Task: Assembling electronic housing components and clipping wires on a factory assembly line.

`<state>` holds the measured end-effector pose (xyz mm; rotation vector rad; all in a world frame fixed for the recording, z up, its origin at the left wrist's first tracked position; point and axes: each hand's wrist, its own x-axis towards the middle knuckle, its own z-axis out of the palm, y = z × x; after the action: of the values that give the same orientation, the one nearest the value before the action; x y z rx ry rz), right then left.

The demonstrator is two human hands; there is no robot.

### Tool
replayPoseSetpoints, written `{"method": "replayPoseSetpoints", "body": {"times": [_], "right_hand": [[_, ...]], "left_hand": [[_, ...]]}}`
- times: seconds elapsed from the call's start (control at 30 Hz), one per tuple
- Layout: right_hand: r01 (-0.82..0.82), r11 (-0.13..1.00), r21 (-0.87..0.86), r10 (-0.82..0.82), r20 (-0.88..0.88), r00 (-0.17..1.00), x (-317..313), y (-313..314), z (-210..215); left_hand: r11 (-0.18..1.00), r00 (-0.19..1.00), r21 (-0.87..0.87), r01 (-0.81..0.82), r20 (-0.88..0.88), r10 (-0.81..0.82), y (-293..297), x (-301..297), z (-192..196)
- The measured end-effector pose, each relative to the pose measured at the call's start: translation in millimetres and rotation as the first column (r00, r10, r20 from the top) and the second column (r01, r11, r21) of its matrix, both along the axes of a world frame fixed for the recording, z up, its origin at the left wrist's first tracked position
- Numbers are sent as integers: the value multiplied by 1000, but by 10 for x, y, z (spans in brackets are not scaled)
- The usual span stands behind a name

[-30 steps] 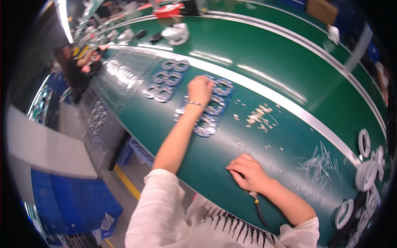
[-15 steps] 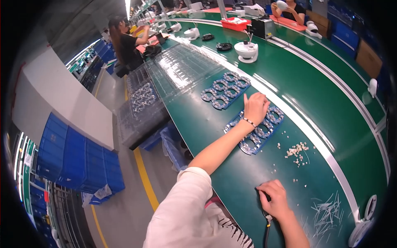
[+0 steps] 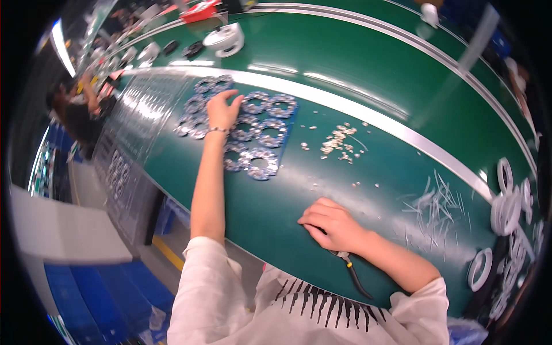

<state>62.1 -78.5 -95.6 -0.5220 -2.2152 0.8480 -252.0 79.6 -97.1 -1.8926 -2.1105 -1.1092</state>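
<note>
1. White rings [image 3: 508, 198] are stacked at the far right of the green bench [image 3: 368, 63].
2. Thin clear strips [image 3: 434, 198] lie scattered left of them.
3. Blue crates [image 3: 86, 299] stand near left on the floor.

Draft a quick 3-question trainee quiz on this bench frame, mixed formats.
1. True or false: the left hand rests on the panel of ring-shaped boards.
2. Multiple choice: the pile of small pale parts lies (A) between the panel and the grey strip, (B) under the right hand, (C) on the floor.
3. Fill in: below the right hand's wrist a dark-handled ____ lies on the green table.

Key: 1 true; 2 A; 3 hand tool, likely pliers or cutters.
</note>
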Motion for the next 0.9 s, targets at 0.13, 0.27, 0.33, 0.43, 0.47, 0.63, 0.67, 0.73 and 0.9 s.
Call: {"method": "replayPoseSetpoints", "body": {"times": [0.13,0.27,0.33,0.43,0.47,0.63,0.67,0.73,0.9], "right_hand": [[5,993,116,14,-159,987,78,39,-209],[-61,990,127,81,-163,983,-93,20,-313],[-58,994,97,72,-157,985,-48,-21,-333],[-15,996,90,30,-165,986,35,-102,-317],[-10,997,81,22,-152,988,62,-106,-333],[-65,991,114,85,-177,981,-93,-44,-314],[-55,992,114,73,-160,984,-110,-30,-307],[-74,987,144,98,-167,981,-210,12,-252],[-28,993,110,44,-145,989,21,27,-201]], "left_hand": [[958,986,-284,-38,-166,-10,105,309,69],[990,964,-128,-65,-263,29,91,-379,-240],[984,919,-105,-147,-382,96,115,-384,-287],[985,915,-60,-162,-383,127,118,-112,-202],[985,915,-52,-165,-381,133,139,-36,-228],[982,921,6,-190,-345,180,113,-294,-225],[986,935,32,-162,-314,163,116,-388,-212],[942,898,-45,-331,-323,300,39,-401,-113],[995,995,74,-67,76,62,45,353,32]]}}
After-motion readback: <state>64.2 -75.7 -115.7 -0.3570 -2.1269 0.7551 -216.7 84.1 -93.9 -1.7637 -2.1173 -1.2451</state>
